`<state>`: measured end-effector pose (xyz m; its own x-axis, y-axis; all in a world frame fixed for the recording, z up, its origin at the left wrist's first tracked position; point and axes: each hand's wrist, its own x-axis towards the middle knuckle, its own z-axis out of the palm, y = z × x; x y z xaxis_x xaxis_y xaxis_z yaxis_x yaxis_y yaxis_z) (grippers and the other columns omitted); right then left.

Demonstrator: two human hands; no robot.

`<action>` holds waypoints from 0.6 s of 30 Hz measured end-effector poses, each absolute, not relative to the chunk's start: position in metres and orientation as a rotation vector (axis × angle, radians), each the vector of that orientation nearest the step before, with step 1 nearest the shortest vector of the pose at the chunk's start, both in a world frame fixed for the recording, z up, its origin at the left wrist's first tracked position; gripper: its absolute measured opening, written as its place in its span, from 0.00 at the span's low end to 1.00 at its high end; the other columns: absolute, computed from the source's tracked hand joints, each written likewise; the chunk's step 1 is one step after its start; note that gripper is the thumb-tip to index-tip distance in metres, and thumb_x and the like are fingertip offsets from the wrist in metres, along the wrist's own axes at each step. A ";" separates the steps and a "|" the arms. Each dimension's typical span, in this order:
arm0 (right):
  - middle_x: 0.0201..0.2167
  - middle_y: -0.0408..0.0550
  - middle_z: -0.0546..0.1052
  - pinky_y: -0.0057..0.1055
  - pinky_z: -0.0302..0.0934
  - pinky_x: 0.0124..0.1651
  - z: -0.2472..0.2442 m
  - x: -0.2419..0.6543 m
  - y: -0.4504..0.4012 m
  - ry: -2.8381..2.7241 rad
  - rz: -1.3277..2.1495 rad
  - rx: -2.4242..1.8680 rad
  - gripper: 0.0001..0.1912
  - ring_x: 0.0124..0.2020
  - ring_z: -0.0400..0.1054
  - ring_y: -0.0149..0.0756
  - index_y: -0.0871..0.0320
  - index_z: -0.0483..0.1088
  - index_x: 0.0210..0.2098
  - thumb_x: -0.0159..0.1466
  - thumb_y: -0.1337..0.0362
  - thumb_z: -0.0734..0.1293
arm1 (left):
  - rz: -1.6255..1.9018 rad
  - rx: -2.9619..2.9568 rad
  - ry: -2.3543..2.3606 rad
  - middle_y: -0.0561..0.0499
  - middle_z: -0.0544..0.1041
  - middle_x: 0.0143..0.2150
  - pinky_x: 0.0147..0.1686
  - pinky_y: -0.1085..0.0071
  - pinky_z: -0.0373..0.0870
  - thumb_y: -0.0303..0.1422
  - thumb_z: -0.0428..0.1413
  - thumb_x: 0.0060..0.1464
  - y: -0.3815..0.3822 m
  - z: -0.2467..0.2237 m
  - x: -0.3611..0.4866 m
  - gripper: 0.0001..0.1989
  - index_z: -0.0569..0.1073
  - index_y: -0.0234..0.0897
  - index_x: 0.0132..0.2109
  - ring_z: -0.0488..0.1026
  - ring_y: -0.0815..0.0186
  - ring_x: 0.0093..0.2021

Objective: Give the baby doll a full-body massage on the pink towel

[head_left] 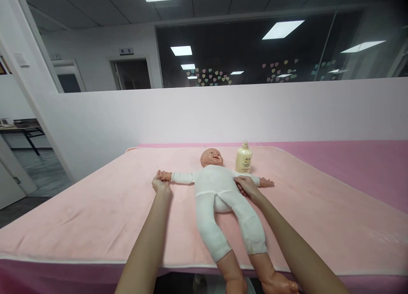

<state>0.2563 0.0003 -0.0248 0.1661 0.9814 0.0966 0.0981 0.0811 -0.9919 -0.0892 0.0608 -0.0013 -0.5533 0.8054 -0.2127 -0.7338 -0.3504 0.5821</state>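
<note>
A baby doll [215, 181] with a white cloth body lies on its back, head away from me, arms spread and legs toward me. My left hand [161, 183] is closed around the doll's hand at the left, with that arm stretched straight out. At the other side of the torso, just below the armpit, my right hand [247, 186] has its fingers curled against the white cloth; its fingertips are partly hidden. A pale yellow pump bottle [244, 159] stands upright behind the doll's arm on the right. The doll's feet hang over the near edge.
Under the doll a pink towel [105, 226] covers most of the table, with a darker pink surface [344, 166] beyond it at the right. A low white wall [204, 115] with glass above borders the far side. A side table [24, 128] stands at the far left.
</note>
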 end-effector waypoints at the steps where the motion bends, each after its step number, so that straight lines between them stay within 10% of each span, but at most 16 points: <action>1: 0.09 0.35 0.58 0.22 0.43 0.10 -0.027 0.254 0.000 -1.223 0.995 -1.296 0.14 0.08 0.49 0.23 0.57 0.59 0.19 0.54 0.56 0.63 | 2.010 0.131 0.822 0.50 0.70 0.32 0.35 0.73 0.70 0.20 0.45 0.39 0.062 -0.002 -0.089 0.15 0.69 0.34 0.37 0.70 0.73 0.28; 18: 0.10 0.38 0.63 0.22 0.49 0.10 -0.027 0.254 0.001 -1.254 0.962 -1.314 0.14 0.09 0.56 0.26 0.57 0.60 0.18 0.56 0.58 0.62 | 2.020 0.177 0.891 0.49 0.71 0.31 0.37 0.72 0.70 0.20 0.45 0.38 0.064 -0.004 -0.089 0.13 0.69 0.34 0.33 0.71 0.71 0.31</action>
